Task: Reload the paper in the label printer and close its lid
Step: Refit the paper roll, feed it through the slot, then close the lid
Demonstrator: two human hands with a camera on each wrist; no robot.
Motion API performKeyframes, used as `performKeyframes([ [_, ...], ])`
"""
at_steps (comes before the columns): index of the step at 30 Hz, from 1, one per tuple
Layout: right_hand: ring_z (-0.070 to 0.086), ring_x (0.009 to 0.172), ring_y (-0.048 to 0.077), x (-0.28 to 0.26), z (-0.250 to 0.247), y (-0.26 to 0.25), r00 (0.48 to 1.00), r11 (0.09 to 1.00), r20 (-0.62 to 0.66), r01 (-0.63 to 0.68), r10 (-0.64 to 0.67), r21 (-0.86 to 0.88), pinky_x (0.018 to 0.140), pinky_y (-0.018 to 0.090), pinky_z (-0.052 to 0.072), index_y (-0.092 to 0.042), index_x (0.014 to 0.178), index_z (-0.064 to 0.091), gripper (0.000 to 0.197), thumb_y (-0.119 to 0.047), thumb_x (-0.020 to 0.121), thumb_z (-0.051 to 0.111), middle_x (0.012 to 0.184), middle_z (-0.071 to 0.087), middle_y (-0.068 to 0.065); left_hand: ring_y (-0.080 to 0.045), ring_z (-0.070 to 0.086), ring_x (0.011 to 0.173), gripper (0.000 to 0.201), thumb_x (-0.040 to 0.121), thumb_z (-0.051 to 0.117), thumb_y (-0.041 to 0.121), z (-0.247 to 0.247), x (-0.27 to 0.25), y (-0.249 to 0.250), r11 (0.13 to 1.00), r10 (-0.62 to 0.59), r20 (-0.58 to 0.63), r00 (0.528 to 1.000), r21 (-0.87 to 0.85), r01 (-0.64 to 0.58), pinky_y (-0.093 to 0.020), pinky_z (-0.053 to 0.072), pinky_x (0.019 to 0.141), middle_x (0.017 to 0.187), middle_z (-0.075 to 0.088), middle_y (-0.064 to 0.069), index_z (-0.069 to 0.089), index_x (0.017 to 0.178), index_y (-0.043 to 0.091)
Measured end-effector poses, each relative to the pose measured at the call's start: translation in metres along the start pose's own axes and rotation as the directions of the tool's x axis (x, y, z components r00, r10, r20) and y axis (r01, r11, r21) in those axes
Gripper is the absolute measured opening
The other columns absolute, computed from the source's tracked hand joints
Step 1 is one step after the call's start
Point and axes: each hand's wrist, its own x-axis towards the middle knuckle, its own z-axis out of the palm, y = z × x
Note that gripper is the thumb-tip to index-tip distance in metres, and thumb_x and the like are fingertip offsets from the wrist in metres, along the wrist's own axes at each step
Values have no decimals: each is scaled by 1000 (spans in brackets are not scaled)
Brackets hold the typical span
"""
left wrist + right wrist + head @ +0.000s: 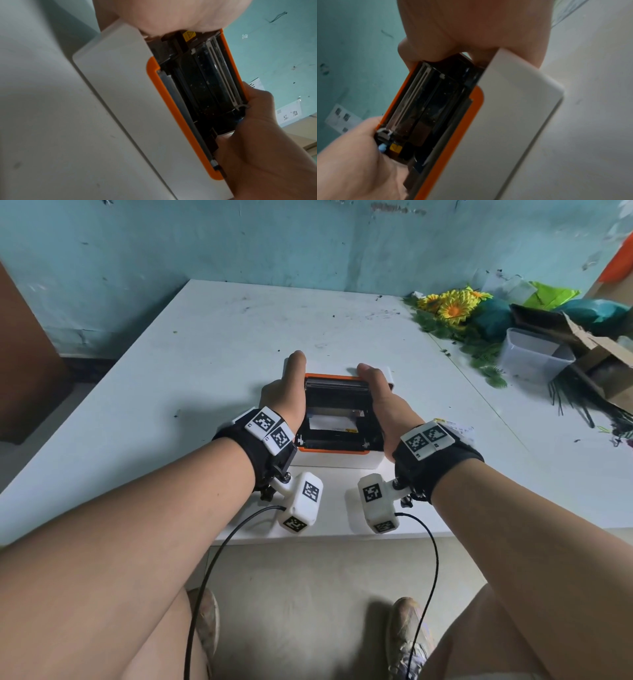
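A white label printer [337, 463] with orange trim stands near the front edge of the white table [205, 354]. Its lid [334, 381] is raised, showing the black mechanism and a white piece of paper [330, 422] inside. My left hand [286, 395] grips the lid's left side and my right hand [380, 395] grips its right side, thumbs along the top edges. The left wrist view shows the lid [228, 70] tilted over the white body [120, 94], between my left hand [257, 142] and right hand [171, 13]. The right wrist view shows the lid [419, 101], right hand [359, 155] and left hand [471, 27].
Artificial sunflowers [452, 306], a clear plastic tub [534, 354] and a torn cardboard box [596, 357] crowd the table's back right. Printed labels [457, 429] lie beside my right wrist. A teal wall [239, 241] rises behind the table.
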Motion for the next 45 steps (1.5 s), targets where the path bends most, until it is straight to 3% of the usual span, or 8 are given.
performKeyframes([
  [2,82,96,28,0,0,0,1000,1000,7,-6,6,6,95,47,64,-17,118,78,82,-78,62,75,116,83,13,-25,61,74,63,74,46,80,0,-2,0,1000,-2,-1,1000,-1,2,-55,60,88,78,57,-4,57,83,18],
  [7,81,107,33,-1,0,-2,1000,1000,5,-27,27,-10,101,51,62,-17,112,78,92,-82,47,74,118,81,17,-26,50,67,58,91,45,73,1,2,0,999,28,-33,999,36,-27,-37,46,70,73,48,-3,48,78,16],
  [12,75,84,25,2,-1,0,1000,1000,4,-22,22,-5,100,49,62,-19,104,78,85,-82,47,73,92,79,9,-26,54,72,60,87,44,75,1,1,-1,999,31,-16,999,29,-30,-39,47,73,78,52,-5,53,82,16],
  [22,79,89,27,4,-1,0,999,999,1,-36,36,-17,103,48,61,-18,103,76,86,-83,46,73,96,81,11,-24,52,74,58,86,45,74,0,-3,3,999,30,-7,1000,24,-29,-38,47,74,82,51,-5,52,87,17],
  [26,78,83,22,4,-1,0,999,999,12,-32,32,1,101,47,62,-21,104,77,83,-81,48,74,93,79,5,-25,55,75,61,77,45,79,-1,-6,5,1000,1,13,1000,19,-1,-50,59,86,82,54,-4,53,86,19],
  [30,74,79,23,3,-1,-1,999,999,9,-41,41,-9,101,47,62,-20,101,76,73,-80,59,74,86,76,5,-25,50,73,58,88,44,74,-1,-5,3,999,18,1,1000,35,-18,-37,45,73,81,50,-4,51,86,17],
  [39,81,107,29,5,-2,-3,998,998,29,-58,59,-31,106,51,60,-18,118,77,93,-83,52,74,124,79,16,-24,51,68,57,95,44,69,-2,-7,4,999,26,-8,1000,48,-26,-34,42,67,72,53,-1,53,78,15],
  [45,80,111,32,2,-2,-4,999,998,18,-37,38,-49,105,49,60,-19,109,76,84,-82,54,72,124,79,18,-25,52,68,58,95,44,68,-2,-8,5,999,26,-10,1000,40,-25,-35,43,70,70,56,-1,55,77,15],
])
